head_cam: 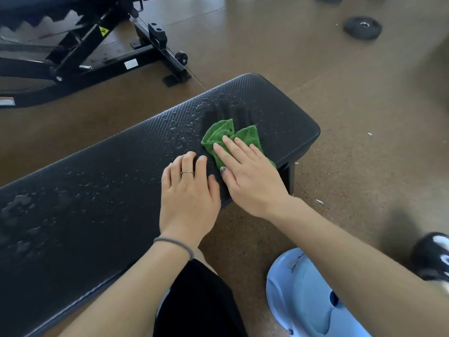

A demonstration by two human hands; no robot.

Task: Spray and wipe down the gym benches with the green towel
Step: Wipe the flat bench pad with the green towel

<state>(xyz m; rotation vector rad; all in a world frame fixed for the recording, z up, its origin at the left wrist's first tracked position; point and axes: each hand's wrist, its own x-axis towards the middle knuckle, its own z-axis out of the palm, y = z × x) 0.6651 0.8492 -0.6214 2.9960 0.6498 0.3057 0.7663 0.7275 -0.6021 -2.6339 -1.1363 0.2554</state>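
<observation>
A flat black gym bench (109,190) runs from the lower left to the centre right, its textured pad dotted with spray droplets. A crumpled green towel (228,136) lies near the bench's right end, with a wiped streak just beyond it. My right hand (245,176) presses flat on the towel with straight fingers. My left hand (189,193) rests on the pad just left of it, fingers lightly bent, wearing a ring, holding nothing.
A second, adjustable bench with a black steel frame (102,54) stands at the upper left. A black weight plate (362,27) lies on the brown floor at the upper right. A light blue slipper (306,300) and a black-and-white shoe (435,256) are at the lower right.
</observation>
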